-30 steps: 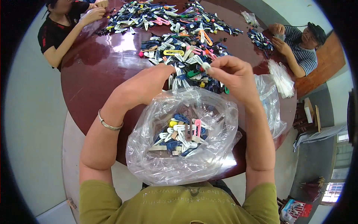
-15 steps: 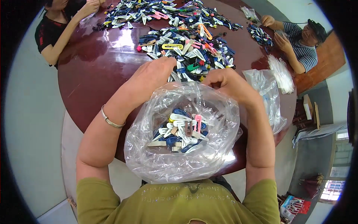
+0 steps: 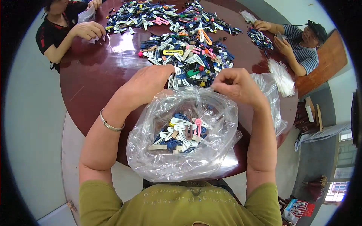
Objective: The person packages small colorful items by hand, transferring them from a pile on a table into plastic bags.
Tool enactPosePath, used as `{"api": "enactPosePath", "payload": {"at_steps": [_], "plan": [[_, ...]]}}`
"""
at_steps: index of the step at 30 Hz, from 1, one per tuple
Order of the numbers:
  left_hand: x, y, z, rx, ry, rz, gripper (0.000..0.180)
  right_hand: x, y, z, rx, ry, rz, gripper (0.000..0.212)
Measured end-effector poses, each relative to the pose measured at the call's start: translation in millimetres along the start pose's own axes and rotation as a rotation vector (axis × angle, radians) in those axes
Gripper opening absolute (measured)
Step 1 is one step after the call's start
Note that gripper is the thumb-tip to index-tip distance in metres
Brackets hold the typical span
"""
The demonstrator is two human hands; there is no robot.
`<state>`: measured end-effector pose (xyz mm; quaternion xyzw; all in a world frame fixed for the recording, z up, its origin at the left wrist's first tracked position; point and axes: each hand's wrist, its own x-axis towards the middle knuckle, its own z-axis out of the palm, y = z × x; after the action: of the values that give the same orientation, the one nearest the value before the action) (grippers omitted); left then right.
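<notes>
A clear plastic bag [image 3: 151, 162] stands open-mouthed against the table's near edge. Inside lie several snap hair clips [image 3: 182, 122], white, navy, pink and brown. Beyond it spreads a heap of mixed hair clips [image 3: 173, 52]. My left hand [image 3: 152, 81] is at the heap's near left edge, fingers bent in and closed; its fingertips are mostly hidden. My right hand [image 3: 237, 86] is closed in a pinch at the bag's far right rim. Whatever lies between its thumb and finger is too small to make out.
The round dark-red table [image 3: 90, 75] carries a second clip heap [image 3: 130, 17] farther back. Empty clear bags [image 3: 281, 77] lie to the right. One person sits at the far left, another at the far right by a small clip pile [image 3: 260, 38].
My right hand has lifted slightly and turned into a clearer pinch. My left hand has shifted slightly left and down. The left co-worker's hand has come down toward the table.
</notes>
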<state>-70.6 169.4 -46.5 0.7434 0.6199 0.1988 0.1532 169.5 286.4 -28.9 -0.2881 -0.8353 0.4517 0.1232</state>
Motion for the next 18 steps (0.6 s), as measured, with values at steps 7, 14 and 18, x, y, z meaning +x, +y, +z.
{"api": "enactPosePath", "payload": {"at_steps": [7, 14, 18], "plan": [[3.0, 3.0, 5.0, -0.003, 0.012, -0.045, 0.029, -8.6, -28.0, 1.1, 0.351, 0.088, -0.173, 0.01], [4.5, 3.7, 6.4, -0.124, 0.026, -0.001, 0.023, 15.4, 12.9, 21.9, 0.049, 0.121, -0.261, 0.01], [6.9, 4.2, 7.8, -0.124, 0.029, 0.003, 0.021, 20.6, 12.4, 30.9, -0.112, -0.034, -0.31, 0.019]]}}
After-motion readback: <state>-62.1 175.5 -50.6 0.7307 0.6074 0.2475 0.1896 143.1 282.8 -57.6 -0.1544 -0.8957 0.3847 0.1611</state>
